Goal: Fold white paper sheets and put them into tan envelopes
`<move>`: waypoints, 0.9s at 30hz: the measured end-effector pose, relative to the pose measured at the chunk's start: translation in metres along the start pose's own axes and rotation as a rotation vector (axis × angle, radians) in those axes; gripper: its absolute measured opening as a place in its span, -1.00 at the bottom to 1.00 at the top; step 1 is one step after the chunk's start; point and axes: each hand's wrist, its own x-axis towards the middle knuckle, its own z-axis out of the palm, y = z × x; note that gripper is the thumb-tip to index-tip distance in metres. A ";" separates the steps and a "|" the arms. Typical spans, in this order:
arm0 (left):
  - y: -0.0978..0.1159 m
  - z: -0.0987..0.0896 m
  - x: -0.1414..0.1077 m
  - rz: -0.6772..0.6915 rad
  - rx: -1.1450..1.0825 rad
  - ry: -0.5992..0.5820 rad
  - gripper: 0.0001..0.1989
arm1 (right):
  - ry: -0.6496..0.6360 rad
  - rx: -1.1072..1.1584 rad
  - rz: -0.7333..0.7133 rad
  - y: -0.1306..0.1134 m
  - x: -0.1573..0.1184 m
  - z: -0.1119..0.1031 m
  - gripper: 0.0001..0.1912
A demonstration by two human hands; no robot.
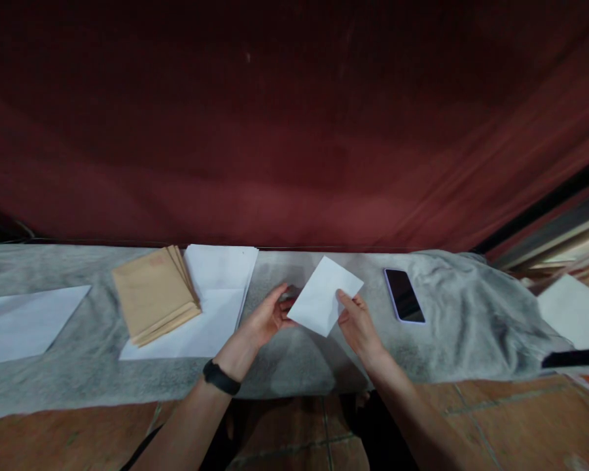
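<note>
My right hand (358,324) pinches the right edge of a small white rectangle of paper (324,294), thumb on top and fingers underneath. The paper is tilted above the grey cloth; whether it is folded I cannot tell. At its lower left corner is my left hand (269,315), with the thumb raised apart from the fingers. The fingertips are partly behind that corner, and no grip on it shows. A dark band circles the left wrist.
Left of my hands, brown envelopes (154,294) lie stacked partly over white paper sheets (220,268). Another white sheet (24,320) is at far left. A phone (405,296) rests on the grey cloth (451,340) to the right. Behind rises a dark red surface (294,144).
</note>
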 end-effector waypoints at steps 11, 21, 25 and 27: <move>-0.006 0.004 -0.006 -0.026 -0.024 -0.192 -0.55 | -0.017 0.047 0.045 0.000 -0.002 -0.001 -0.66; 0.003 -0.011 0.016 0.557 0.211 0.139 -0.20 | 0.060 -0.149 0.288 0.013 -0.009 -0.020 -0.64; 0.000 -0.024 0.023 0.492 0.445 0.107 -0.11 | -0.052 -0.249 0.395 0.019 -0.015 -0.031 -0.60; -0.003 -0.028 0.026 0.501 0.632 0.150 -0.10 | -0.112 -0.325 0.402 0.022 -0.018 -0.038 -0.56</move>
